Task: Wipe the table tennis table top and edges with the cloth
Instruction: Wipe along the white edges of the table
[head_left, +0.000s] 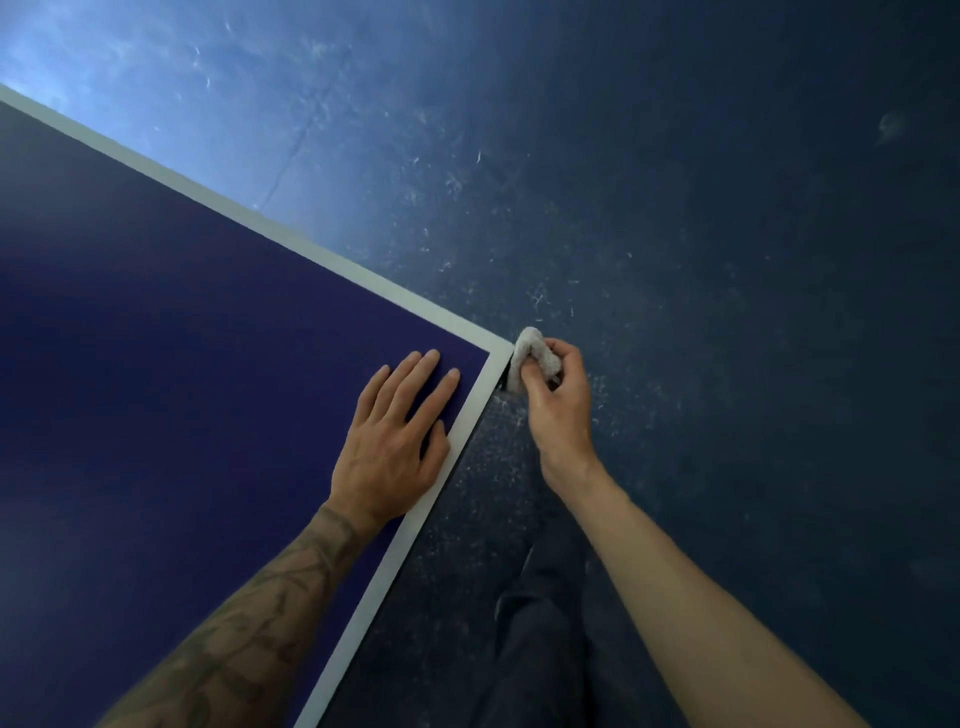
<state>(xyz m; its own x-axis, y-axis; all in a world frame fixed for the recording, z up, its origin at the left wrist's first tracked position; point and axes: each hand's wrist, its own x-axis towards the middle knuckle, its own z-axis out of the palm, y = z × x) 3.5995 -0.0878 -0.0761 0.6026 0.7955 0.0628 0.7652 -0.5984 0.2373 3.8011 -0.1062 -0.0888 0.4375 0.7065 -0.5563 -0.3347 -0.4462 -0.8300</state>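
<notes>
Left hand (395, 431) is lying flat, fingers straight, bracing on the table (156, 364); right hand (558, 400) is pinching the bunched cloth (527, 348) against the corner edge beside it; keeping pressure even along the edge seems best

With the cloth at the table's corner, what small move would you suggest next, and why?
Probably slide the cloth along the side edge toward the body: the right hand presses it against the table edge at the corner, and the left hand rests flat on top.
</notes>
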